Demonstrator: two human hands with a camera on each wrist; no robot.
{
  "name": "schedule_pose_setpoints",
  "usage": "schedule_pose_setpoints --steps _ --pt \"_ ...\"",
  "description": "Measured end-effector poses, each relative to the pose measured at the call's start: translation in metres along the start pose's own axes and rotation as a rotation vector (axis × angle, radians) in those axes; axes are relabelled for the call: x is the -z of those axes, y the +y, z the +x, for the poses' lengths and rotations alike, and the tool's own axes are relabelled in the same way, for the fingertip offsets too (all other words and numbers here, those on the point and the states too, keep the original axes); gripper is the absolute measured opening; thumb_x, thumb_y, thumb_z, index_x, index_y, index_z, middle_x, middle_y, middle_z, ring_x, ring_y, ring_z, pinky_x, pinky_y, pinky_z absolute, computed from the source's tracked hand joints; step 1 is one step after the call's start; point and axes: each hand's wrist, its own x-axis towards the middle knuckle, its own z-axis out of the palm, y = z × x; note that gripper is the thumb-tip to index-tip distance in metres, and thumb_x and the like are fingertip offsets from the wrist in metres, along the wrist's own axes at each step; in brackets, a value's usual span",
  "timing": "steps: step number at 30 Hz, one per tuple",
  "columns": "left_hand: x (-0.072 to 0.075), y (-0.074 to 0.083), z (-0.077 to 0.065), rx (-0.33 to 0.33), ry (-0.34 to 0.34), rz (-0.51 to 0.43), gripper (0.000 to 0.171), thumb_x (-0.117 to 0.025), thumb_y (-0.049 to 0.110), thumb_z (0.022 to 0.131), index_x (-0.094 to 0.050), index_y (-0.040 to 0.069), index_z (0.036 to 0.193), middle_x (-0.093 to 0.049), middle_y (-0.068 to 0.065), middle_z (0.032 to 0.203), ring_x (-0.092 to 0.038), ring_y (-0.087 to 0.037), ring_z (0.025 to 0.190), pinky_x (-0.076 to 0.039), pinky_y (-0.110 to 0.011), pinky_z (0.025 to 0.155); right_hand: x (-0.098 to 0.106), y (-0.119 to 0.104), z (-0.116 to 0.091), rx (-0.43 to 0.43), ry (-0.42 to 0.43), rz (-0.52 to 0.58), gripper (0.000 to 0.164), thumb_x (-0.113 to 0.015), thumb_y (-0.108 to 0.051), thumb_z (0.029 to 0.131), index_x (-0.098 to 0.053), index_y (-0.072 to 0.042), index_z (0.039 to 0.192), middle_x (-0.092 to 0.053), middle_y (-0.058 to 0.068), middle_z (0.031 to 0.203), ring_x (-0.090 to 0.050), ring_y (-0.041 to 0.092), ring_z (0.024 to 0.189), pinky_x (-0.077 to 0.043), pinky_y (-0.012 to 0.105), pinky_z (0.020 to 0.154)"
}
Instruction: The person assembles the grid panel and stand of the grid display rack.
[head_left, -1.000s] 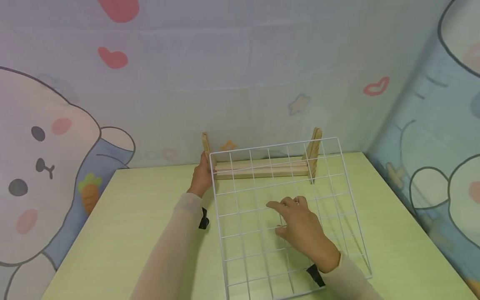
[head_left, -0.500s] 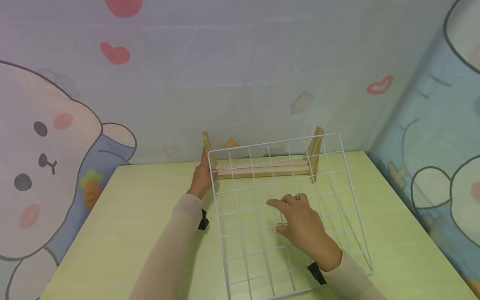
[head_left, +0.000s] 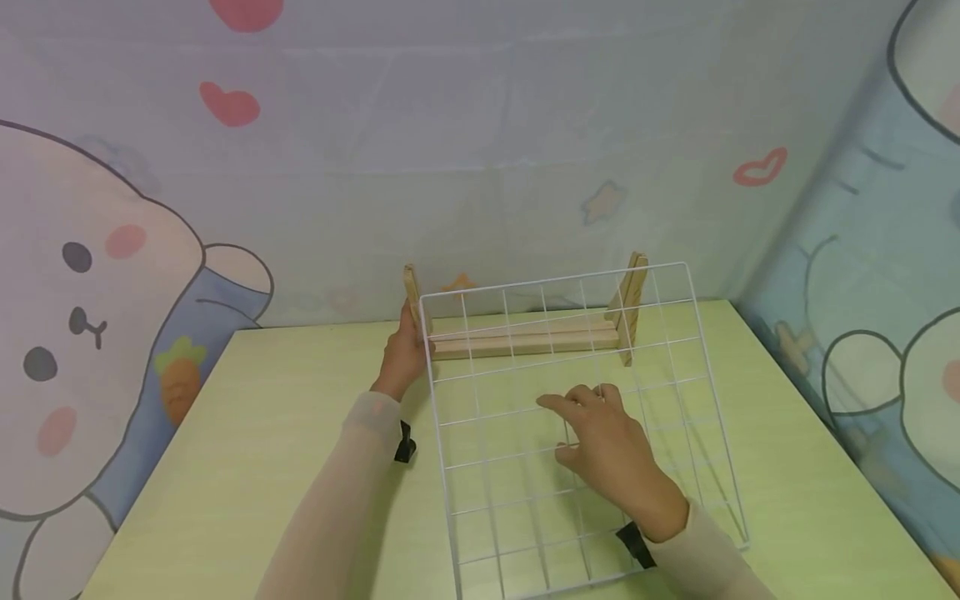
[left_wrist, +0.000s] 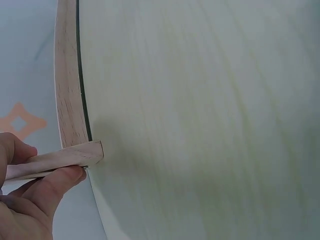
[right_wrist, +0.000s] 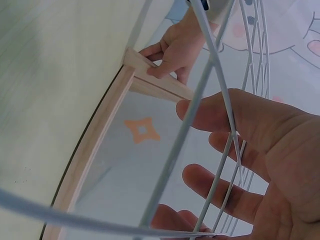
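A wooden stand (head_left: pixel 525 343) with two short uprights and a crossbar sits at the table's back edge. My left hand (head_left: pixel 405 354) pinches its left upright (left_wrist: pixel 75 156) between thumb and fingers. In front of the stand, a white wire grid panel (head_left: pixel 555 281) leans tilted, its top edge overlapping the stand in the head view. My right hand (head_left: pixel 611 446) holds the panel near its middle, fingers among the wires. In the right wrist view, thumb and fingertips pass behind the wires; where exactly they grip is partly hidden.
The pale green table (head_left: pixel 225 467) ends at a hanging cloth (head_left: pixel 480 167) printed with hearts and cartoon animals. A second cloth side (head_left: pixel 862 275) borders the table on the right. Black straps (head_left: pixel 636 546) hang at both wrists.
The wire grid panel and my right hand have shifted slightly right, and the panel's top edge is a little higher. My left hand stays on the stand's left upright.
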Motion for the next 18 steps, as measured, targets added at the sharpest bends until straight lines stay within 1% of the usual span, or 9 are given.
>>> schedule_pose_setpoints --steps 4,8,10,18 --pt "-0.001 -0.001 -0.002 0.011 0.005 0.010 0.094 -0.066 0.003 0.100 -0.004 0.012 0.170 -0.061 -0.038 0.134 -0.070 -0.051 0.107 -0.058 -0.060 0.086 0.003 0.000 -0.001 -0.004 0.007 0.000 0.064 -0.094 -0.005 0.073 -0.073 -0.018 0.132 -0.068 0.006 0.110 -0.055 0.039 0.108 -0.033 0.018 0.043" --pt "-0.002 -0.001 -0.005 0.018 0.018 0.039 0.095 -0.068 0.005 0.099 -0.005 0.008 0.169 -0.067 -0.038 0.121 -0.072 -0.049 0.097 -0.059 -0.058 0.083 0.006 -0.002 -0.002 -0.006 0.011 0.001 0.064 -0.094 -0.004 0.073 -0.073 -0.018 0.131 -0.067 0.006 0.110 -0.055 0.040 0.109 -0.033 0.019 0.043" --pt "-0.002 0.000 -0.007 0.021 0.022 0.045 0.094 -0.068 0.005 0.099 -0.005 0.009 0.169 -0.067 -0.037 0.119 -0.072 -0.048 0.095 -0.059 -0.058 0.082 0.007 -0.003 -0.002 -0.007 0.008 0.002 0.064 -0.094 -0.004 0.073 -0.073 -0.017 0.131 -0.067 0.006 0.109 -0.055 0.040 0.109 -0.033 0.019 0.043" --pt "-0.002 0.000 -0.011 0.028 0.013 0.045 0.093 -0.067 0.006 0.101 -0.004 0.013 0.169 -0.064 -0.037 0.128 -0.071 -0.049 0.102 -0.058 -0.059 0.085 0.009 -0.004 -0.004 -0.015 0.009 0.014 0.063 -0.093 -0.003 0.073 -0.073 -0.017 0.131 -0.067 0.006 0.110 -0.054 0.040 0.110 -0.033 0.019 0.043"
